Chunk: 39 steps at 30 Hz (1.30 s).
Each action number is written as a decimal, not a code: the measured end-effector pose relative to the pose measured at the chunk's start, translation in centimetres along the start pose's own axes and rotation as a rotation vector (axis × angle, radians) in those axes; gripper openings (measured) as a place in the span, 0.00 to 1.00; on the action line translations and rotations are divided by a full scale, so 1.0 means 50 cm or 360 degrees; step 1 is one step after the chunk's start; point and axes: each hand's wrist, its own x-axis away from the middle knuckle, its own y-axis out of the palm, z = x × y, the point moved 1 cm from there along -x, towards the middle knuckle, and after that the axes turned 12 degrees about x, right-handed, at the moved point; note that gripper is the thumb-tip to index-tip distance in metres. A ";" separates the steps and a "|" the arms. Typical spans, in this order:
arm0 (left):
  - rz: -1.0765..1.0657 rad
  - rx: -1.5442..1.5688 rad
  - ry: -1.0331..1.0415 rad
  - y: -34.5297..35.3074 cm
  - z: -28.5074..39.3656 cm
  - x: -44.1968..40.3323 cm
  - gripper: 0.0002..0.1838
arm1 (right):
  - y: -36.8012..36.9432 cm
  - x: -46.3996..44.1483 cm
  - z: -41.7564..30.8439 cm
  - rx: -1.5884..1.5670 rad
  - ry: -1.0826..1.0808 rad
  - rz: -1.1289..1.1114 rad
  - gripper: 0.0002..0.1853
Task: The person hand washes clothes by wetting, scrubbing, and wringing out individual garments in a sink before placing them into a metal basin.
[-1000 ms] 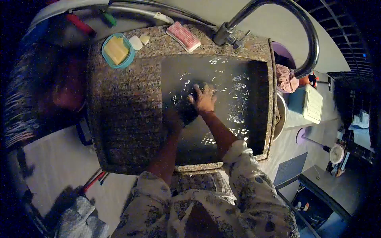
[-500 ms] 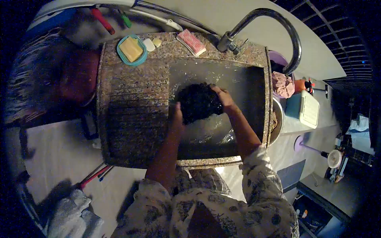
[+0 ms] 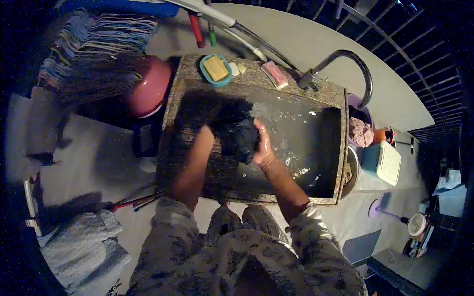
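A bunched, wet black cloth (image 3: pixel 239 130) is between my two hands, over the border of the ribbed washboard slope (image 3: pixel 190 148) and the water-filled basin (image 3: pixel 296 138) of a granite laundry sink. My right hand (image 3: pixel 263 144) is wrapped round the cloth's right side, its skin shiny with water. On the other side, my left hand (image 3: pixel 207 133) presses against the cloth, and its fingers are mostly hidden in the dark folds. Part of the cloth spreads onto the shadowed ribs at the upper left.
On the sink's back ledge are a yellow soap bar (image 3: pixel 216 68) in a teal dish, small soap pieces (image 3: pixel 237 68) and a pink brush (image 3: pixel 275 75). A curved faucet (image 3: pixel 345 59) arches over the back right. A red basin (image 3: pixel 150 86) stands left; a lidded tub (image 3: pixel 387 163) stands right.
My hands have carried the black cloth left, from over the water to the washboard's edge. The camera view has shifted, so the sink appears farther right.
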 end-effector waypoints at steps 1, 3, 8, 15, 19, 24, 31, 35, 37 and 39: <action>0.0063 -0.0134 0.0052 -0.016 0.038 0.016 0.39 | -0.002 -0.020 0.033 0.0001 -0.0004 0.0050 0.30; 0.0253 -0.0482 0.0131 -0.073 0.085 0.029 0.40 | -0.011 -0.053 0.102 0.0126 -0.0031 0.0190 0.30; 0.0776 -0.1711 0.0197 -0.224 0.068 0.078 0.45 | -0.012 -0.061 0.200 0.0712 -0.0157 0.0862 0.27; 0.0559 -0.2050 0.1293 -0.247 -0.087 0.274 0.34 | 0.085 -0.009 0.213 0.2580 -0.1107 0.0889 0.21; 0.1005 -0.2046 0.1042 -0.287 -0.122 0.183 0.31 | 0.041 -0.174 0.287 0.3321 -0.0826 0.0936 0.21; 0.1050 -0.2730 0.0143 -0.413 -0.076 -0.041 0.26 | 0.043 -0.349 0.178 0.3576 0.0055 0.0852 0.18; 0.0323 -0.2261 0.1127 -0.234 -0.040 0.264 0.30 | 0.052 -0.073 0.217 0.3050 -0.0953 0.0652 0.22; 0.0641 -0.2710 0.1396 -0.300 -0.165 0.217 0.21 | 0.028 -0.117 0.295 0.3420 -0.0859 0.0971 0.22; 0.0824 -0.2942 0.1444 -0.353 -0.187 0.132 0.14 | -0.022 -0.209 0.293 0.3623 -0.0869 0.1097 0.22; 0.1007 -0.3041 0.1460 -0.366 -0.140 0.031 0.09 | -0.037 -0.321 0.246 0.3714 -0.0830 0.1185 0.25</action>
